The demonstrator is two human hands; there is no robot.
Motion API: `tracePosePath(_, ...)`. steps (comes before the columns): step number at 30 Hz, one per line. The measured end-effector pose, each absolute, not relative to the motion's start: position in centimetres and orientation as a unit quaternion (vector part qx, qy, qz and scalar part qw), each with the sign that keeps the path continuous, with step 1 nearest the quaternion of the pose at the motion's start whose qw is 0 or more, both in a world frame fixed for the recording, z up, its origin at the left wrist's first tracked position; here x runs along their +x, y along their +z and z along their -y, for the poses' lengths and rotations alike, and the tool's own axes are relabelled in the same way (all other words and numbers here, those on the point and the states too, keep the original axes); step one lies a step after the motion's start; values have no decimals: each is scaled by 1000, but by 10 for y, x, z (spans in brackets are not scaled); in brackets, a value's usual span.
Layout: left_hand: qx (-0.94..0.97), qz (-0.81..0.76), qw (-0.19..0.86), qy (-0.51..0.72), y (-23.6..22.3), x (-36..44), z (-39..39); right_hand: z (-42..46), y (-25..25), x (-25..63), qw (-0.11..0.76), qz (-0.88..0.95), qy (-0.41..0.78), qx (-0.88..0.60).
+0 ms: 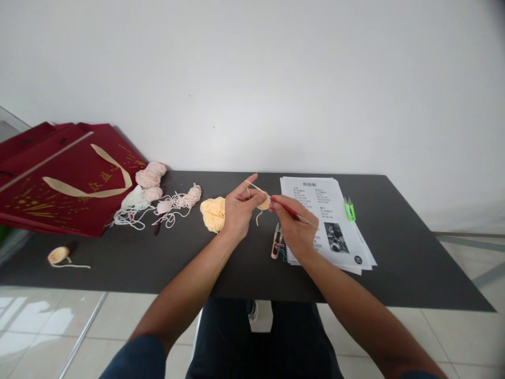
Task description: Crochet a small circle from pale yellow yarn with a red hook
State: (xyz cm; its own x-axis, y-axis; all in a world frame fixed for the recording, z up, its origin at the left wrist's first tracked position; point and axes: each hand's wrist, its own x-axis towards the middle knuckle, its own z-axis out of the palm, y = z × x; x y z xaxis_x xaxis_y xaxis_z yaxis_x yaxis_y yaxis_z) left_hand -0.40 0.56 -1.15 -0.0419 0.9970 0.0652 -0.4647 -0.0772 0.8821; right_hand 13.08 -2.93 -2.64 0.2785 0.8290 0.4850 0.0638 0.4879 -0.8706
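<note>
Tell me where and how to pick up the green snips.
Probably by the handle, coming from the near right: the green snips lie at the right edge of the papers, handle towards the person, blades pointing away. The right hand is nearer but holds the hook.

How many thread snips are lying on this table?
2: green snips at the right edge of the printed sheets, and beige-handled snips beside their left edge, near the right hand. Others could be hidden.
</note>
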Motion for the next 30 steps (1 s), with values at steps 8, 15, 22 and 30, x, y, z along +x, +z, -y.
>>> tracePosePath(8, 277, -299, 669, 621, 1, -6, -5, 28, -33, 132, 670, 546, 320, -386)
tracePosePath(15, 303, -300, 661, 618, -3, -6, -6, 14, -17, 135, 693, 355, 538, -324)
tracePosePath(22, 313, -308, 655, 614, -4, -7, -6, 12, -16, 140, 704, 351, 548, -284)
tracePosePath(30, 330, -312, 645, 614, -3, -11, -8, 11, -16, 143, 708, 369, 535, -277)
